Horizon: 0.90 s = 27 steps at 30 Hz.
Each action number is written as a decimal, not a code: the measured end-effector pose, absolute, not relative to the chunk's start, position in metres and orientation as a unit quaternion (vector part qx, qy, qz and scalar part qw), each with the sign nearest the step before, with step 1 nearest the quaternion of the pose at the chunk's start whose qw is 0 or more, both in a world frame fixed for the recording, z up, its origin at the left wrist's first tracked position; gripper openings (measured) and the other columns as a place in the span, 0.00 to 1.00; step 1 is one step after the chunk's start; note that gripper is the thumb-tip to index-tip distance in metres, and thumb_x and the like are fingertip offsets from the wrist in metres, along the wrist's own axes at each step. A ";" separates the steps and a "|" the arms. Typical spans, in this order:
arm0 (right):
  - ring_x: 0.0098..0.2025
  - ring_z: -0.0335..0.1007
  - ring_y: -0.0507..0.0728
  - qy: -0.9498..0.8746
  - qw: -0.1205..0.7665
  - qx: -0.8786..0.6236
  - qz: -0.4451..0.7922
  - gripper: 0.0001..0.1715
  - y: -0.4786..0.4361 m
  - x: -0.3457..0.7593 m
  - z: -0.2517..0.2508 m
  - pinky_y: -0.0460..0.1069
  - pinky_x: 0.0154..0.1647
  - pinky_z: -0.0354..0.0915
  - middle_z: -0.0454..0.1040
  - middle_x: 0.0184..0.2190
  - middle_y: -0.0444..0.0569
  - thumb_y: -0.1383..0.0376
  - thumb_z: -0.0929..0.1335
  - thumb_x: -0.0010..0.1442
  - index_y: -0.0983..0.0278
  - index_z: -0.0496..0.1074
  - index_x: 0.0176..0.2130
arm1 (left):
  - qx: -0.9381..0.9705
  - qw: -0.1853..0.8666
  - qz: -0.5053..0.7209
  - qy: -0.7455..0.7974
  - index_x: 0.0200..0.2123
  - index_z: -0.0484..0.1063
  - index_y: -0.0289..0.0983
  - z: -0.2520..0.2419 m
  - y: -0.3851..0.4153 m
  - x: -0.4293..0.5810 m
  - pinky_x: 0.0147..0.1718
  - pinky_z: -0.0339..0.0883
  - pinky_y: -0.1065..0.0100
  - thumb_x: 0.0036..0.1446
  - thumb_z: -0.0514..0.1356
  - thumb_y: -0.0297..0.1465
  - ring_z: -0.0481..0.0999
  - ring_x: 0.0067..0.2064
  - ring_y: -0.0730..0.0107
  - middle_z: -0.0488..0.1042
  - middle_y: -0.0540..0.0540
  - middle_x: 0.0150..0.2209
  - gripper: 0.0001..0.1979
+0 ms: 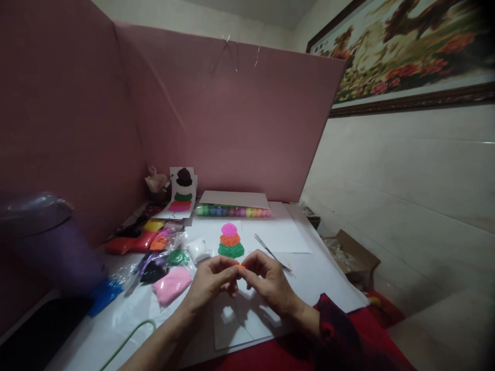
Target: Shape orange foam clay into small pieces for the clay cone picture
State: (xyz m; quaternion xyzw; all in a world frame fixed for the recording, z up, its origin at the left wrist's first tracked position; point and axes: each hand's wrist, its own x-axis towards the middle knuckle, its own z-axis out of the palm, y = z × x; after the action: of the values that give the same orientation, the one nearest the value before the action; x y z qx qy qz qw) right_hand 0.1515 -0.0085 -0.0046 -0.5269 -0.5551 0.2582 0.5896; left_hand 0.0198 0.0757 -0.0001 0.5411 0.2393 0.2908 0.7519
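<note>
My left hand and my right hand meet over the white table, fingertips pinched together on a small orange lump of foam clay. Just beyond them on white paper lies a stacked figure of pink, orange and green clay. Metal tweezers rest on the paper right of the figure, close to my right hand. Under my wrists lies another white sheet.
Bags of coloured clay in pink, green, black, red and blue lie at the left. A row of small pots and a sample card stand at the back. A purple container looms left. Pink boards wall the table.
</note>
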 end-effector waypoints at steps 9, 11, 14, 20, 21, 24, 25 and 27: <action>0.23 0.65 0.50 -0.432 0.685 -0.482 0.334 0.14 0.005 0.159 -0.010 0.44 0.20 0.67 0.69 0.24 0.43 0.61 0.73 0.48 0.66 0.68 0.32 | 0.521 0.711 0.386 0.271 0.28 0.74 0.33 0.001 0.080 0.017 0.20 0.65 0.73 0.41 0.68 0.33 0.71 0.22 0.73 0.73 0.49 0.21 0.11; 0.27 0.67 0.52 -0.459 0.673 -0.475 0.334 0.13 0.003 0.158 -0.010 0.45 0.22 0.68 0.71 0.28 0.45 0.62 0.72 0.49 0.66 0.69 0.34 | 0.534 0.719 0.366 0.253 0.30 0.74 0.33 0.000 0.080 0.017 0.20 0.65 0.72 0.41 0.68 0.33 0.70 0.21 0.73 0.72 0.50 0.19 0.12; 0.30 0.69 0.52 -0.501 0.644 -0.472 0.335 0.11 -0.002 0.153 -0.010 0.45 0.26 0.68 0.72 0.30 0.45 0.63 0.71 0.52 0.65 0.70 0.36 | 0.558 0.725 0.331 0.230 0.35 0.75 0.33 -0.001 0.078 0.018 0.18 0.65 0.72 0.42 0.68 0.35 0.68 0.19 0.75 0.72 0.50 0.19 0.16; 0.31 0.70 0.53 -0.567 0.587 -0.520 0.253 0.11 -0.009 0.150 -0.005 0.47 0.31 0.68 0.74 0.30 0.45 0.67 0.69 0.55 0.63 0.69 0.40 | 0.584 0.706 0.324 0.238 0.28 0.74 0.32 0.002 0.074 0.020 0.15 0.61 0.75 0.42 0.67 0.36 0.66 0.15 0.77 0.68 0.53 0.15 0.13; 0.30 0.70 0.53 -0.574 0.579 -0.527 0.240 0.10 -0.009 0.150 -0.004 0.48 0.31 0.68 0.74 0.30 0.45 0.68 0.69 0.55 0.63 0.70 0.40 | 0.583 0.705 0.324 0.239 0.27 0.74 0.32 0.002 0.074 0.020 0.14 0.60 0.75 0.42 0.67 0.36 0.66 0.15 0.78 0.68 0.53 0.15 0.13; 0.26 0.68 0.52 -0.589 0.566 -0.533 0.222 0.02 -0.010 0.151 -0.002 0.47 0.28 0.66 0.72 0.27 0.44 0.68 0.68 0.56 0.64 0.71 0.33 | 0.578 0.715 0.314 0.236 0.26 0.73 0.32 0.000 0.074 0.020 0.13 0.61 0.75 0.42 0.67 0.37 0.65 0.15 0.78 0.70 0.52 0.17 0.14; 0.26 0.68 0.52 -0.591 0.567 -0.530 0.218 0.01 -0.010 0.151 -0.002 0.47 0.27 0.66 0.72 0.26 0.45 0.68 0.68 0.56 0.64 0.71 0.32 | 0.573 0.720 0.313 0.234 0.28 0.73 0.32 -0.002 0.074 0.020 0.13 0.62 0.74 0.43 0.67 0.38 0.65 0.15 0.78 0.70 0.52 0.18 0.14; 0.26 0.67 0.52 -0.594 0.574 -0.526 0.202 0.02 -0.010 0.152 -0.002 0.47 0.27 0.66 0.71 0.26 0.45 0.68 0.67 0.57 0.64 0.71 0.31 | 0.563 0.730 0.308 0.234 0.31 0.73 0.32 -0.004 0.075 0.020 0.14 0.64 0.73 0.45 0.65 0.39 0.67 0.16 0.77 0.71 0.51 0.19 0.16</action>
State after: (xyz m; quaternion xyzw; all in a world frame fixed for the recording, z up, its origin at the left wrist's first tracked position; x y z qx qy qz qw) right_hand 0.1517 -0.0102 -0.0020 -0.5263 -0.5944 0.2018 0.5736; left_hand 0.0204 0.0749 -0.0039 0.5631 0.2344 0.3085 0.7300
